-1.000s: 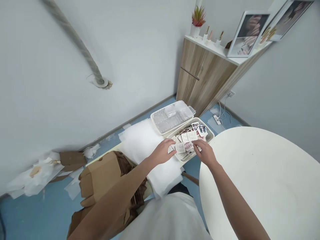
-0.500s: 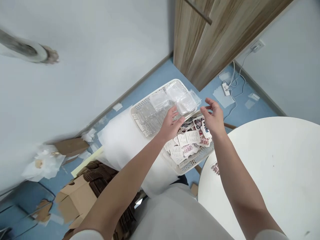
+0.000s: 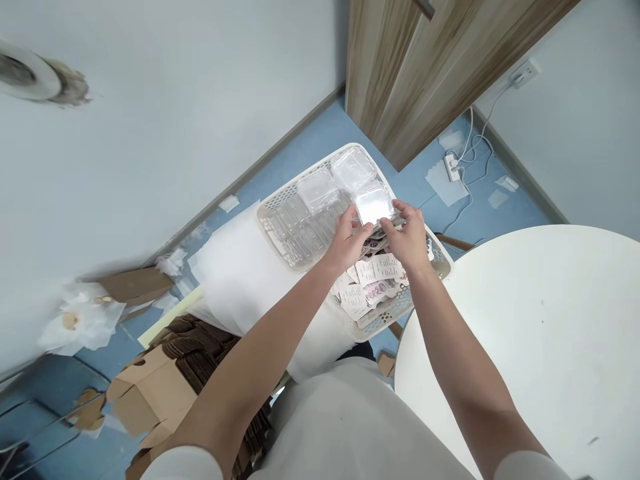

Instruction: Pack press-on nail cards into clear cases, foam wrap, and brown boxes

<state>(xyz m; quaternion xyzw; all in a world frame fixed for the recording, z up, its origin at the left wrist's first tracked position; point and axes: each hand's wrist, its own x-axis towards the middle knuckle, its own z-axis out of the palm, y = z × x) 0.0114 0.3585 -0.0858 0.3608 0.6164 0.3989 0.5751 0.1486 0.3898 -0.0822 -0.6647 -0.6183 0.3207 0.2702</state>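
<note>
Both of my hands are at a clear plastic box (image 3: 374,204) at the near right corner of the far white basket (image 3: 273,243). My left hand (image 3: 349,241) pinches its left side, and my right hand (image 3: 406,238) closes on its right edge with thumb and fingers. More clear boxes (image 3: 317,189) lie flat and stand in rows in that basket. Below my hands, a second perforated basket (image 3: 395,325) holds white printed cards (image 3: 375,268) and cards of press-on nails (image 3: 380,291), partly hidden by my right hand.
A round white table (image 3: 530,333) stands at the right. Bulky white wrapping (image 3: 230,273) lies under and left of the baskets. Flattened brown cartons (image 3: 155,393) are at lower left. A wooden cabinet (image 3: 400,87) and a power strip with cords (image 3: 452,168) are beyond.
My right hand has moved left and down from beside the baskets onto the clear box. My left hand has closed on the box's other side. My view has shifted slightly.
</note>
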